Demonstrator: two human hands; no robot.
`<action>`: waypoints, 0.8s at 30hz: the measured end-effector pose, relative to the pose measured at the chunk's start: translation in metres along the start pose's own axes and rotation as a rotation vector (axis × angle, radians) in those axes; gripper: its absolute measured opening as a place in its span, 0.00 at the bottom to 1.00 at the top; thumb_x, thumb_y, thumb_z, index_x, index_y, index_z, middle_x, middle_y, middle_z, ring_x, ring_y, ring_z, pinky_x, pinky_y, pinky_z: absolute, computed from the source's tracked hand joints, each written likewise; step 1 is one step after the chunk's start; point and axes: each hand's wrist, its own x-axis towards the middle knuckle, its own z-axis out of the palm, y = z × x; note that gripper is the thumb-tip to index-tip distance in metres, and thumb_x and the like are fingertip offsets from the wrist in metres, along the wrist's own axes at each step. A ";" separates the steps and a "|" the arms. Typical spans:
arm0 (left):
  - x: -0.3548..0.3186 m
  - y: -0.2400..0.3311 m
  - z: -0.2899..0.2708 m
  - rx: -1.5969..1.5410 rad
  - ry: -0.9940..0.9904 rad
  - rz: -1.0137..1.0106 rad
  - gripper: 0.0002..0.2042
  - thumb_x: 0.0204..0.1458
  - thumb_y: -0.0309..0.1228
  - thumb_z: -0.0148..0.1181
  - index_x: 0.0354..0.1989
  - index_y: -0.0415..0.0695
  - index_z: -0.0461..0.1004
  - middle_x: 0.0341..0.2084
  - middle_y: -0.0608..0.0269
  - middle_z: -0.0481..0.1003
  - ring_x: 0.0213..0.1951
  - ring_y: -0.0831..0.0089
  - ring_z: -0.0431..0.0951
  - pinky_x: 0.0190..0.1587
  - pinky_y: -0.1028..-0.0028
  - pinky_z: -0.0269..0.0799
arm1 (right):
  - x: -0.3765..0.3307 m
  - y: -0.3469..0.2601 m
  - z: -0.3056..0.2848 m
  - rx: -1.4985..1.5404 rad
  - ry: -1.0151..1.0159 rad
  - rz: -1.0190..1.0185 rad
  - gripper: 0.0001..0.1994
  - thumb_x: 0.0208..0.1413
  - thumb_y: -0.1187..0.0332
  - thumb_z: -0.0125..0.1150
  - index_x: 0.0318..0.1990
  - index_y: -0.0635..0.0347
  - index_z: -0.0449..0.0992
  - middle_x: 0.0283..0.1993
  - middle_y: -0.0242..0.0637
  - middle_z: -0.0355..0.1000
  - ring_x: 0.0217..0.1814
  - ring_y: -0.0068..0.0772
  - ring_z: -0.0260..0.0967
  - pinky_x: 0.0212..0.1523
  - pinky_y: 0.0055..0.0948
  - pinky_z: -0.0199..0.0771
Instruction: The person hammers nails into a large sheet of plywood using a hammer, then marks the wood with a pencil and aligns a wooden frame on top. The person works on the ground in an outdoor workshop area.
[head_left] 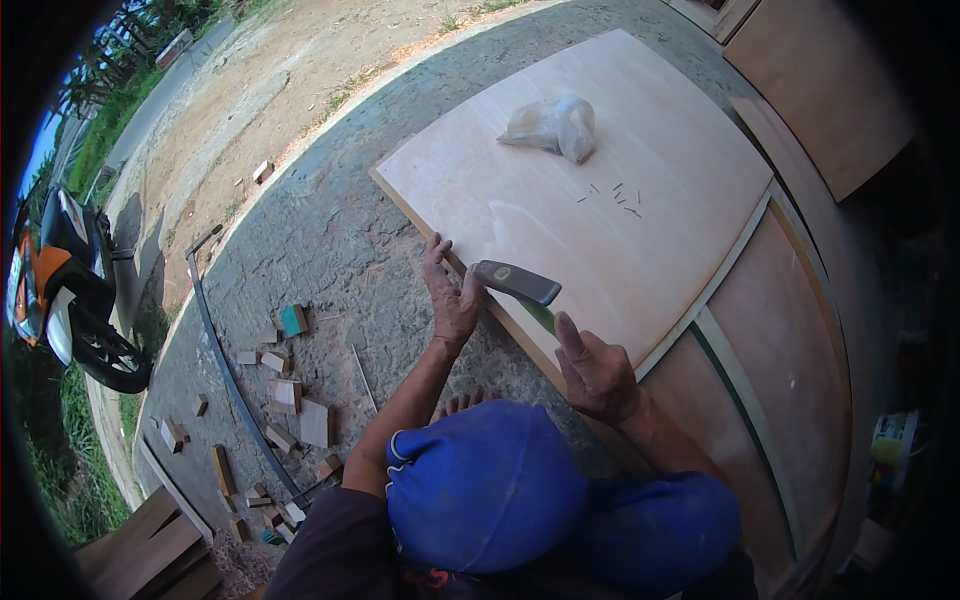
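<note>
A large pale plywood panel (650, 250) lies in front of me, with a wooden strip along its near edge. My left hand (455, 300) rests against that edge, some fingers along the strip. Its thumb side is bent in beside the hammer head, which hides whatever those fingertips pinch, if anything. In my right hand (600, 375) is a hammer (517, 282), gripped by its green handle, with the dark metal head over the panel's edge. Several loose nails (622, 195) are scattered on the panel near a knotted, whitish plastic bag (553, 128).
Wood offcuts (316, 422) and a long dark metal bar clamp (222, 345) lie on the rough concrete to the left. Framed panels (770, 350) stretch along the right, with a brown board (820, 95) beyond. A motorcycle (70, 285) stands at far left. My blue-clad knees (485, 485) are close in.
</note>
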 end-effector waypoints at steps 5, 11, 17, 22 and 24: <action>0.006 0.010 -0.001 0.052 0.064 0.047 0.26 0.54 0.27 0.63 0.62 0.44 0.64 0.67 0.46 0.59 0.68 0.51 0.59 0.69 0.54 0.53 | -0.006 0.022 0.004 -0.239 -0.455 0.313 0.34 0.59 0.76 0.53 0.74 0.54 0.55 0.22 0.45 0.69 0.22 0.49 0.71 0.27 0.43 0.75; 0.053 0.065 0.026 0.257 -0.232 0.163 0.13 0.51 0.25 0.63 0.46 0.44 0.77 0.44 0.57 0.79 0.50 0.57 0.76 0.55 0.61 0.69 | -0.052 0.047 -0.014 0.047 -0.027 0.628 0.32 0.65 0.73 0.50 0.76 0.50 0.51 0.28 0.50 0.74 0.27 0.42 0.76 0.31 0.38 0.74; 0.123 0.090 0.118 0.214 -0.510 0.144 0.08 0.56 0.30 0.60 0.41 0.44 0.80 0.39 0.56 0.81 0.45 0.57 0.79 0.48 0.63 0.74 | -0.073 0.077 -0.019 0.367 0.307 0.926 0.32 0.67 0.72 0.48 0.77 0.51 0.49 0.29 0.25 0.63 0.26 0.15 0.54 0.26 0.20 0.64; 0.144 0.097 0.156 0.414 -0.636 0.411 0.06 0.54 0.29 0.58 0.36 0.43 0.80 0.37 0.54 0.79 0.45 0.55 0.79 0.47 0.60 0.73 | -0.071 0.080 -0.019 0.410 0.358 0.903 0.32 0.67 0.72 0.48 0.77 0.53 0.49 0.27 0.24 0.62 0.25 0.14 0.54 0.25 0.20 0.62; 0.149 0.099 0.162 0.522 -0.673 0.539 0.06 0.53 0.26 0.57 0.37 0.42 0.77 0.35 0.52 0.78 0.43 0.54 0.78 0.46 0.59 0.73 | -0.070 0.081 -0.018 0.407 0.358 0.887 0.32 0.67 0.72 0.48 0.77 0.53 0.49 0.27 0.24 0.62 0.24 0.14 0.54 0.24 0.20 0.62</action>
